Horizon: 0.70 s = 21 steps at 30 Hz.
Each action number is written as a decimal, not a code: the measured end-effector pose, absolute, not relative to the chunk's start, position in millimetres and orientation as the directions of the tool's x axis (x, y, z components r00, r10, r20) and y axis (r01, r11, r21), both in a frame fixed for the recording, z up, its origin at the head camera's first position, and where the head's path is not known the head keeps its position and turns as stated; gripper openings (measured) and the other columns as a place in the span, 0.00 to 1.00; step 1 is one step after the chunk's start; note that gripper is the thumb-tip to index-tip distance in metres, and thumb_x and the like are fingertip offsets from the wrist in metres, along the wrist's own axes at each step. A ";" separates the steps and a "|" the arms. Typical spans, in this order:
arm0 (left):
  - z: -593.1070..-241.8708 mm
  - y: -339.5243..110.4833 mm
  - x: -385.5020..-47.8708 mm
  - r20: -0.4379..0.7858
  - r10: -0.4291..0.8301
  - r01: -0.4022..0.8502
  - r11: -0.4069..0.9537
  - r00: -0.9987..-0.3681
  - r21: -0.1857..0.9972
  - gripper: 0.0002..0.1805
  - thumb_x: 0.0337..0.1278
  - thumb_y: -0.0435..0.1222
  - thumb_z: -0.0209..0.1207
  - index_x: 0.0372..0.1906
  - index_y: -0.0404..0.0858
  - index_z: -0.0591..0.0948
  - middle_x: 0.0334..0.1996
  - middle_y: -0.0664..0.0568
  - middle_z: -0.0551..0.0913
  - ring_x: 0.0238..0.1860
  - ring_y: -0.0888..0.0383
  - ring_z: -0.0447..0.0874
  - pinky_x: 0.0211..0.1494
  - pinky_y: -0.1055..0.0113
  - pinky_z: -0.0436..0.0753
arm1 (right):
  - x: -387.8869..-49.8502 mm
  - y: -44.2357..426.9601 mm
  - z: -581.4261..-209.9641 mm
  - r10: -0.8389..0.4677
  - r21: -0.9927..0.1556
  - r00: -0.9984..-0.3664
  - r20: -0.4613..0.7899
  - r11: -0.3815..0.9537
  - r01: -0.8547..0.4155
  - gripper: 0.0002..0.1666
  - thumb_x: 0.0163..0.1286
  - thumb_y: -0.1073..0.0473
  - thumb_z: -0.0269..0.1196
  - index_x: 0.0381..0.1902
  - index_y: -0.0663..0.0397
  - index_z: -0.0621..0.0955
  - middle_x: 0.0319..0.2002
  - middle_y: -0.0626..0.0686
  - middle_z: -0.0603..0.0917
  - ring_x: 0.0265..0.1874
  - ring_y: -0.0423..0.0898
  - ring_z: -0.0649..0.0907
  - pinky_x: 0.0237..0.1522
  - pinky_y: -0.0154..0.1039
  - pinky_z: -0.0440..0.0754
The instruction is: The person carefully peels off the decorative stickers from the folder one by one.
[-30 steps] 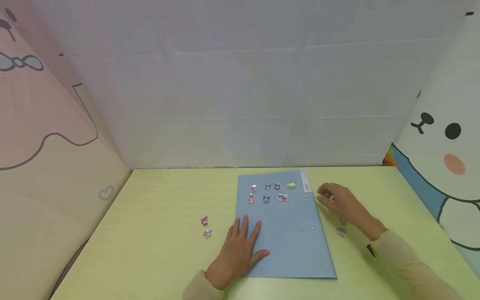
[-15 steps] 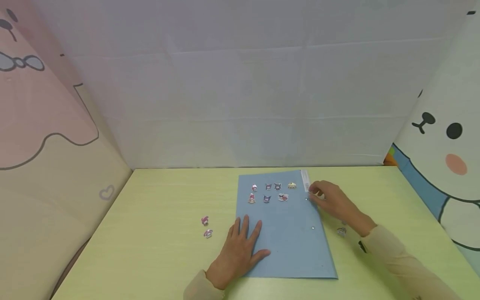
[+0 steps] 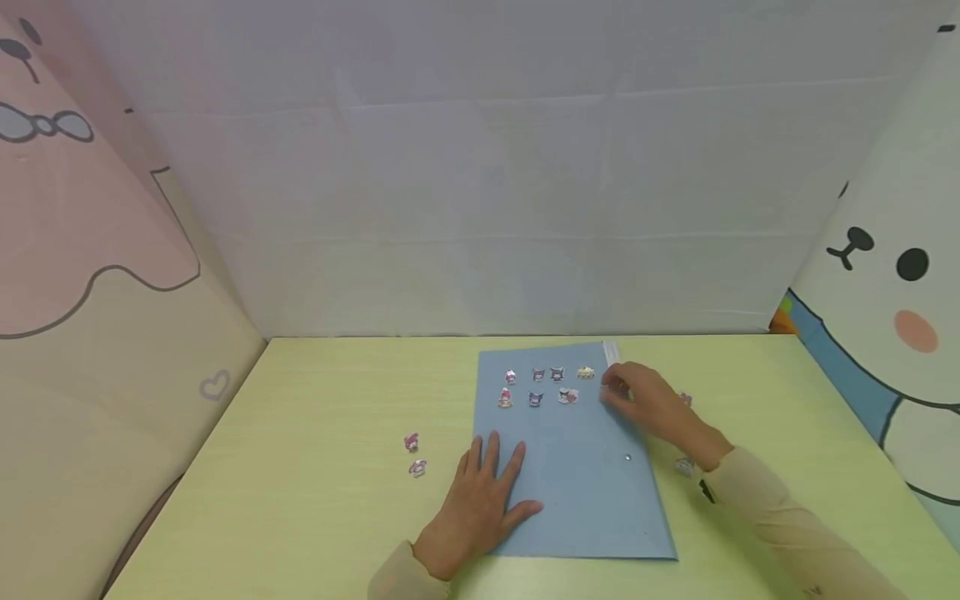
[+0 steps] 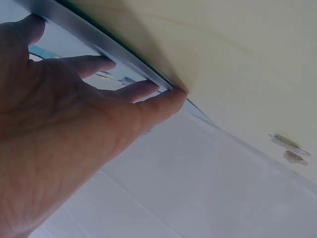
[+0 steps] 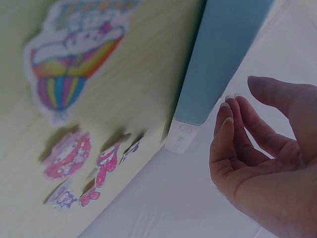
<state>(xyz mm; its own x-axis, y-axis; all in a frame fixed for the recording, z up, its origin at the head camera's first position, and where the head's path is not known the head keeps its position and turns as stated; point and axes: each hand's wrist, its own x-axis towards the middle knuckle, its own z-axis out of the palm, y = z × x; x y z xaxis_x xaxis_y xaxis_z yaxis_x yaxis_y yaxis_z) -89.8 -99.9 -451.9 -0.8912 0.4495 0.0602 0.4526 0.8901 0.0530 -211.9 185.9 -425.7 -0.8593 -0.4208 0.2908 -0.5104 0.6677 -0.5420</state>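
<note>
Fingers of the right hand (image 3: 648, 404) loosely curled, thumb apart, no held thing visible; just leftward, yellow sticker (image 3: 585, 372) on the blue folder (image 3: 577, 500), long axis pointing forward; left hand (image 3: 474, 504), farther from that sticker, spread on the folder.

your head view's evenly lit, wrist views dimmer; there's shadow beside the folder (image 5: 223, 54), blur on the balloon sticker (image 5: 74, 64)!

Smooth plastic-looking folder (image 3: 577, 500), shiny stickers (image 3: 536, 399), matt table (image 3: 315, 417) with faint wood grain, creased cloth-like backdrop (image 3: 480, 192), matt cloth sleeves (image 3: 780, 512)
</note>
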 end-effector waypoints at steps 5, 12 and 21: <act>-451.4 -99.5 -90.1 0.039 0.441 0.442 0.895 -0.897 0.061 0.42 0.68 0.65 0.53 0.76 0.43 0.70 0.72 0.33 0.67 0.71 0.31 0.67 0.69 0.42 0.72 | -214.0 178.7 -427.8 -0.447 -0.524 -0.831 0.331 0.645 -0.556 0.07 0.65 0.71 0.69 0.40 0.65 0.83 0.36 0.54 0.84 0.37 0.52 0.83 0.44 0.51 0.82; -453.1 -99.4 -90.2 0.023 0.435 0.435 0.898 -0.900 0.063 0.42 0.68 0.65 0.53 0.76 0.44 0.69 0.73 0.33 0.67 0.71 0.31 0.66 0.69 0.42 0.72 | -216.9 168.3 -431.9 -0.459 -0.510 -0.831 0.315 0.656 -0.556 0.08 0.65 0.70 0.70 0.41 0.65 0.83 0.36 0.55 0.85 0.37 0.51 0.83 0.43 0.50 0.83; -453.2 -99.4 -90.4 0.029 0.434 0.434 0.898 -0.901 0.066 0.42 0.68 0.65 0.53 0.76 0.44 0.70 0.73 0.33 0.67 0.71 0.31 0.66 0.69 0.42 0.72 | -216.7 160.3 -432.8 -0.489 -0.482 -0.810 0.324 0.652 -0.586 0.09 0.64 0.70 0.70 0.41 0.66 0.82 0.36 0.56 0.84 0.37 0.51 0.83 0.44 0.51 0.84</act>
<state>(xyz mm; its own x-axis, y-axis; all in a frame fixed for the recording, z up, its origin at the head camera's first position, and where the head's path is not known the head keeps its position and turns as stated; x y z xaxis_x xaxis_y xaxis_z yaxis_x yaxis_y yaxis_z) -90.4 -99.4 -453.2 -0.9007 0.4335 0.0286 0.4345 0.8982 0.0665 -216.7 160.3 -432.8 -0.8100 -0.4890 0.3238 -0.5860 0.6516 -0.4818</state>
